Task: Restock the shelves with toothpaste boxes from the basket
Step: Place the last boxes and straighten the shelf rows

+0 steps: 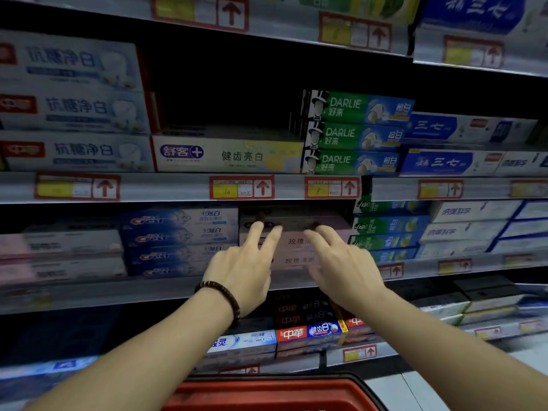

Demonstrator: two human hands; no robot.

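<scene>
Both arms are reaching forward, the left hand (241,264) and right hand (344,262) laying straight, spread fingers against the pink toothpaste boxes (296,242) just ahead, gripping nothing. The red basket (267,394) is sitting below the forearms.

Pale pink cardboard toothpaste boxes (296,243) at the centre of the middle shelf, lettered in a dark tone. Just left, blue-and-white Crest toothpaste boxes (178,238), deep blue fading to white, with a red-and-white logo. One shelf up, green Darlie toothpaste boxes (355,134): bright green running into light blue, white lettering, a black-and-white figure at the left end. Beside those, a long white toothpaste box (228,155) with a purple badge and a pale yellow wash toward its right end. Along the grey metal shelf edge (166,188), red-framed paper price labels (241,187) with yellow patches and red arrows on white. Below, a solid red plastic basket (267,393). Dark brown beaded bracelet (228,295), plain.
</scene>
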